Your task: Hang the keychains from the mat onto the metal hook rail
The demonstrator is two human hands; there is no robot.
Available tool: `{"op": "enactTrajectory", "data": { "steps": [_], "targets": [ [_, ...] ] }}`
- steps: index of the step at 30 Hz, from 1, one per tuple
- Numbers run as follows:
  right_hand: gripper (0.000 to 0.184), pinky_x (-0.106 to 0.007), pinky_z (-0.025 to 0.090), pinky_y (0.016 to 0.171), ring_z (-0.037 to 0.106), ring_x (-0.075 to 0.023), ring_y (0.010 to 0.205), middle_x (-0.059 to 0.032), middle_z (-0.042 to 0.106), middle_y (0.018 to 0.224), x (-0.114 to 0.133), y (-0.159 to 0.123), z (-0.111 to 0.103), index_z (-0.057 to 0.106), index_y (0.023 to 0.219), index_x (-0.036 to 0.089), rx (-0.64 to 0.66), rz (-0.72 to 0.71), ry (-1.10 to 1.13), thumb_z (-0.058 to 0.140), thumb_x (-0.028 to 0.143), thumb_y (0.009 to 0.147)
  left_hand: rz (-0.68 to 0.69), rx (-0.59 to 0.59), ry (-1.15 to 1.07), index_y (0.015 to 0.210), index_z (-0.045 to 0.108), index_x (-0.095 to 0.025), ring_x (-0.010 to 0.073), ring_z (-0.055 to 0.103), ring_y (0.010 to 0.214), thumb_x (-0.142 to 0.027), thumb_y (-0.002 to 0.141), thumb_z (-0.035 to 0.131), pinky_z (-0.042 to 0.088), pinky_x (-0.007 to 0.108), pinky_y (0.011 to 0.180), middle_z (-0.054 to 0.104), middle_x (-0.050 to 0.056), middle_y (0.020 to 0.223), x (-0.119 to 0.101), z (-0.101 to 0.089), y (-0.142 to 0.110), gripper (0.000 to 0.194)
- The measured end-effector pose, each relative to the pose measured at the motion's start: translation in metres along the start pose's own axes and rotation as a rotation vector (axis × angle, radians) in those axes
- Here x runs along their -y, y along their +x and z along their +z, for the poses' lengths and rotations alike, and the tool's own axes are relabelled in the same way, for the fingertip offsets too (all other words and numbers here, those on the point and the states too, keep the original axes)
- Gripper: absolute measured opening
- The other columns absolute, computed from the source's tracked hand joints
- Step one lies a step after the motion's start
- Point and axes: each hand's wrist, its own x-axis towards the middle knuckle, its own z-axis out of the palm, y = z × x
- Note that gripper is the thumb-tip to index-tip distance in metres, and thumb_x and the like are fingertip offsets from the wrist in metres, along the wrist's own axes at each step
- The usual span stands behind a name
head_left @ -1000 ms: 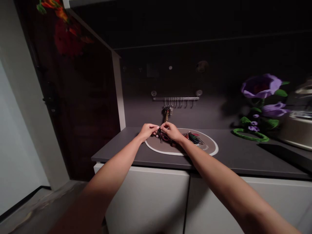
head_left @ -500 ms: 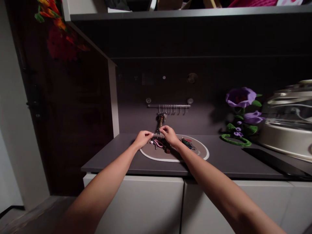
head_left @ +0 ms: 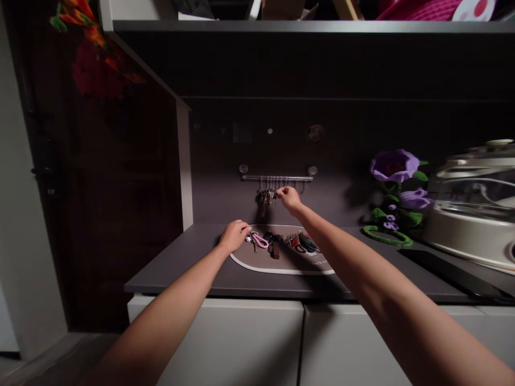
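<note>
Up from just above the mat, where it was half a second ago, the right hand (head_left: 288,198) has come to the row of hooks, while the left hand (head_left: 234,236) has stayed low. From my end I see the right fingertips drawn in toward each other at the right edge of the hanging keys (head_left: 265,197); I cannot tell whether they are clamped on one. Just above that hand runs the clear rail (head_left: 277,178) that the keys hang from.

Below it, I have the left hand palm down at the left end of the oval mat (head_left: 257,264), fingers loosely curved; I cannot tell if they grip anything. Just right of those fingers lies the pink strap (head_left: 261,240), then the brown block (head_left: 276,251). Further right, below the right hand, I make out the red tag (head_left: 295,241) beside a dark cord loop (head_left: 309,244).

Well to the right of both hands stand the purple flower (head_left: 395,165) and, beyond it, the cream appliance (head_left: 470,236). In front of these lies a flat black object (head_left: 450,271).
</note>
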Motion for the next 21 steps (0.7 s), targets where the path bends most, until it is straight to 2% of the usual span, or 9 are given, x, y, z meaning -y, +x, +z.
{"op": "enactTrajectory", "data": {
  "steps": [6,14,21],
  "targets": [
    [0.017,-0.021,0.038,0.056,0.048,-0.01,0.054,-0.0024,0.056,0.057,0.002,0.02,0.002,0.059,0.061,0.012,-0.064,0.042,-0.02,0.047,0.023,0.067,0.011,0.012,0.014,0.08,0.068,-0.017,0.0154,0.054,0.076,-0.026,0.083,0.044,0.038,0.025,0.069,0.063,0.006,0.079,0.0,0.001,0.0,0.027],
    [0.016,-0.025,0.043,0.061,0.05,-0.012,0.056,-0.0039,0.057,0.057,0.001,0.035,0.012,0.06,0.061,0.012,-0.126,0.107,-0.058,0.048,0.02,0.067,0.018,0.013,0.022,0.079,0.067,-0.017,0.0148,0.053,0.075,-0.027,0.084,0.043,0.037,0.025,0.068,0.062,0.005,0.078,0.002,0.003,0.001,0.026],
    [0.017,-0.028,0.045,0.066,0.058,-0.0182,0.067,-0.0096,0.064,0.07,0.002,0.036,0.017,0.065,0.069,0.011,-0.161,0.174,-0.131,0.052,0.021,0.069,0.027,0.022,0.028,0.078,0.067,-0.017,0.0151,0.053,0.074,-0.027,0.085,0.042,0.036,0.025,0.067,0.061,0.006,0.076,0.001,0.003,0.002,0.028]
  ]
}}
